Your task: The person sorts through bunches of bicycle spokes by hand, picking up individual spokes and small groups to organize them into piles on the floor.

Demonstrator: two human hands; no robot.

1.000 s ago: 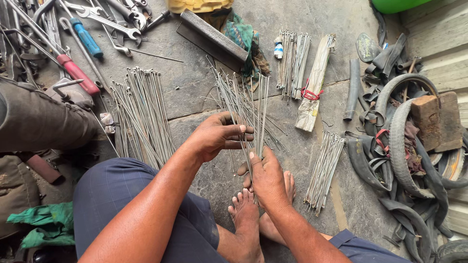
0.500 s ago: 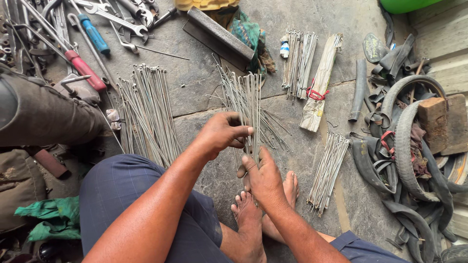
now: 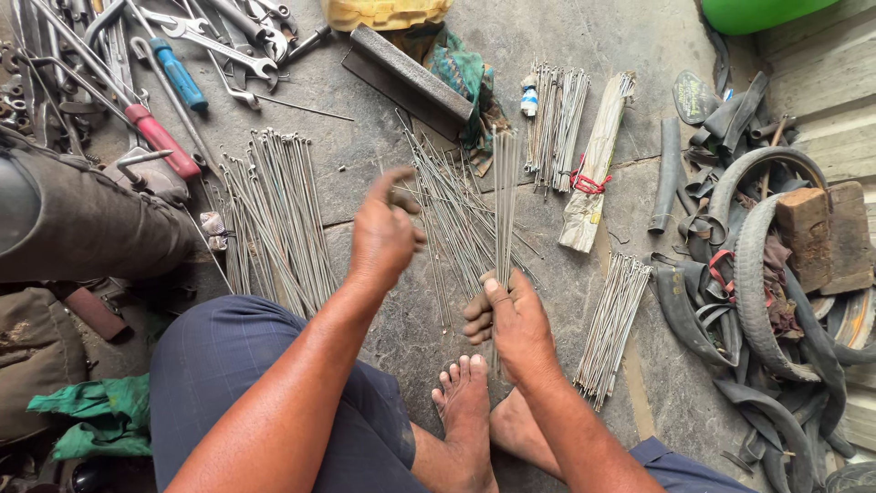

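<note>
Between the two hands, on the stone floor (image 3: 584, 36), lay a loose fan of thin metal spokes (image 3: 452, 219), and from it the right hand (image 3: 516, 319) had gathered a small bundle (image 3: 505, 196), fingers curled shut around its lower end so the rods stood up and away from the person. The left hand (image 3: 383, 237) hovered just above the fan, blurred, fingers loosely bent and half open with nothing in them. Bare floor showed only in a narrow strip below the fan, hemmed by the person's bare feet (image 3: 465, 402). To the left a second pile of spokes (image 3: 274, 215) lay close by; to the right a smaller pile (image 3: 611, 324) sat just beside the right wrist. Farther out were a paper-wrapped bundle tied with red band (image 3: 593, 178), a metal bar (image 3: 406, 82), screwdrivers and wrenches (image 3: 173, 73) at upper left, and old tyres and tubes (image 3: 762, 274) crowding the right edge.
</note>
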